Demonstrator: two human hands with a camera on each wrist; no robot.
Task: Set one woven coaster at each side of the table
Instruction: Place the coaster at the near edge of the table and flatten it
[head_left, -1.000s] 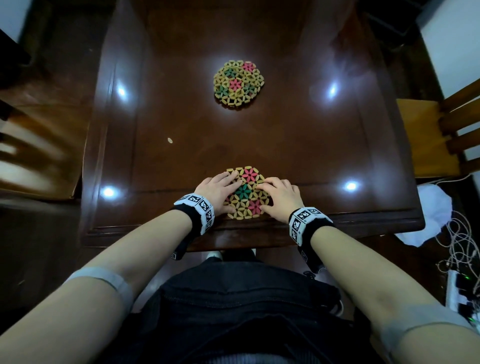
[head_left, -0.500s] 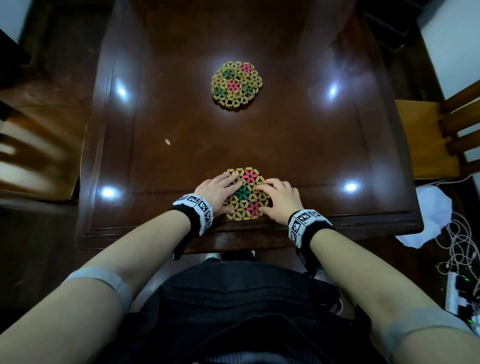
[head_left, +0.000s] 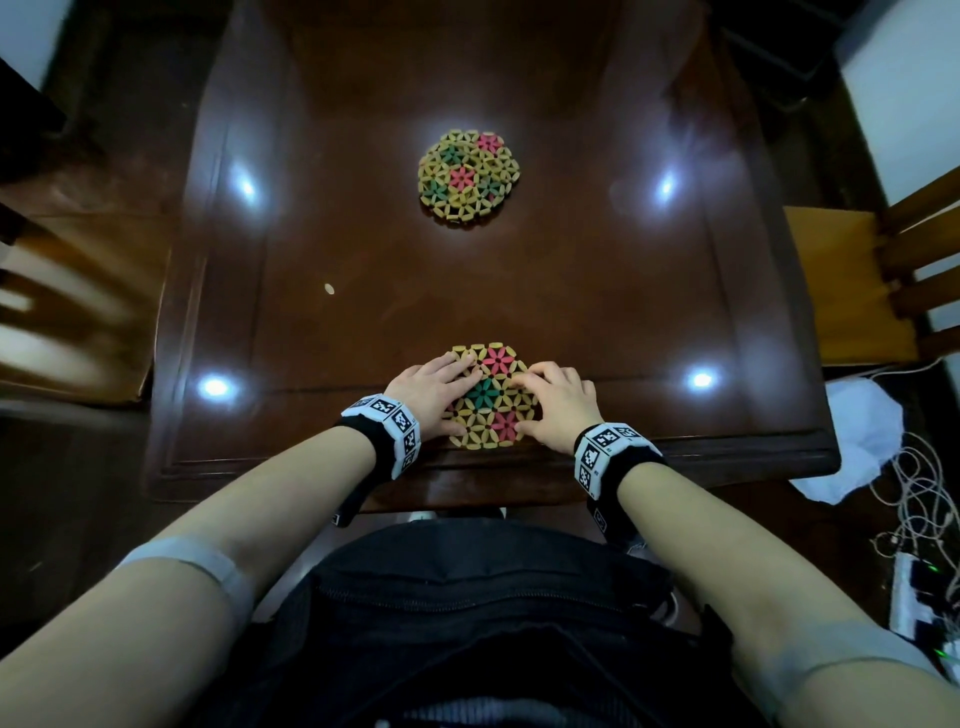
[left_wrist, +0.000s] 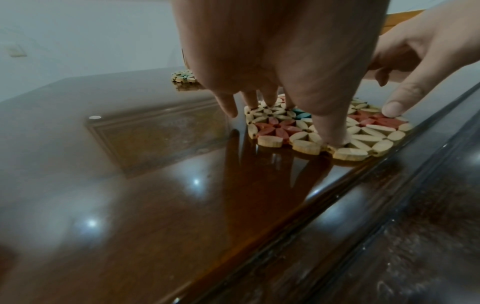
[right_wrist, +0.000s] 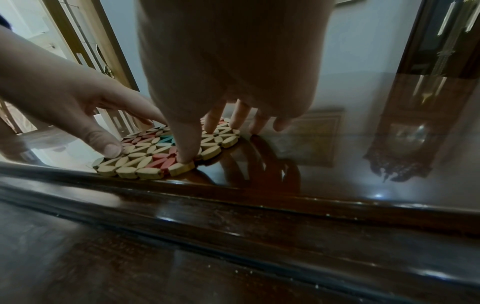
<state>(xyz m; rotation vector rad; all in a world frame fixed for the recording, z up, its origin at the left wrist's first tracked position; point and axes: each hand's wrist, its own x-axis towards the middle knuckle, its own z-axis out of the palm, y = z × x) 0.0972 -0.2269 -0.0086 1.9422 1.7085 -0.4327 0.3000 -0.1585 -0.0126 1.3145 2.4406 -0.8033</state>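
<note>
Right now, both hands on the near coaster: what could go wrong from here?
1. The near coaster sits almost at the table's near rim; a pull toward the body could slide it off.
2. The left hand and right hand only press with fingertips, no grip, and the tabletop looks glossy, so it may skid.
3. The far coaster lies near mid-table, possibly short of its side.

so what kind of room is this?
Likely a home dining room: a glossy dark wooden table, wooden chairs drawn up at its sides, and what looks like a pendulum clock against the wall. Both hands rest on a woven coaster.
</note>
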